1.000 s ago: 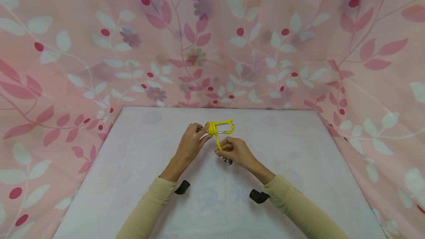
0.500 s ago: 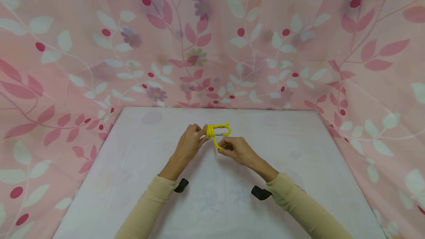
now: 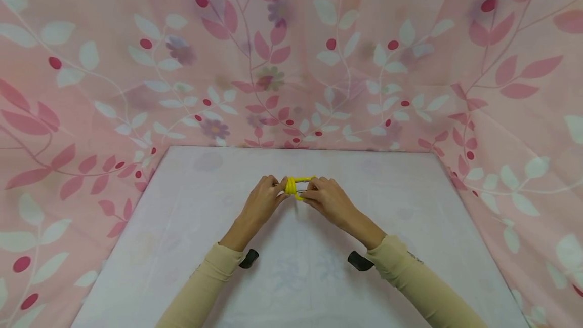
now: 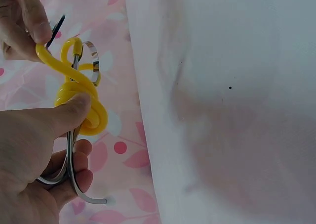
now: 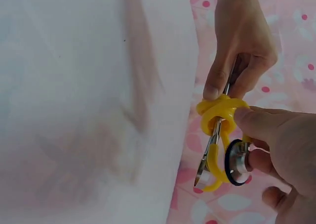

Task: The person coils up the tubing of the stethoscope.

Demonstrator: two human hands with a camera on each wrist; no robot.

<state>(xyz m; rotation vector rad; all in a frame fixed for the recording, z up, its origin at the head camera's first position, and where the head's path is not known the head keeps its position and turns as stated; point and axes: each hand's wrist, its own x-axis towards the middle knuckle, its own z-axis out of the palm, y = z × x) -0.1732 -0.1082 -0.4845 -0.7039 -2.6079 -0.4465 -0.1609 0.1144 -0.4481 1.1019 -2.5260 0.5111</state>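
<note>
Between the two hands, held above the table, is a stethoscope [image 3: 290, 185] whose yellow tubing is wound in several turns around its metal ear tubes [image 4: 98, 201]. My left hand [image 3: 261, 200] grips the ear tubes, its thumb pressing on the coil [image 4: 74, 88]. To the right, my right hand [image 3: 330, 201] pinches the tubing's loose run near the coil. The round metal chest piece [image 5: 239, 162] with a dark rim hangs by the right fingers in the right wrist view. In the head view the right hand hides the chest piece and the far end of the tubing loop.
A white-covered table [image 3: 291, 287] lies below the hands. Pink leaf-patterned cloth [image 3: 291, 65] surrounds it at the back and both sides. Black wrist-camera mounts [image 3: 249, 258] stick out under the beige sleeves [image 3: 410, 272].
My right hand has moved up from below the coil to beside it, bringing the free tubing and chest piece along. The left hand keeps its hold and has dipped slightly.
</note>
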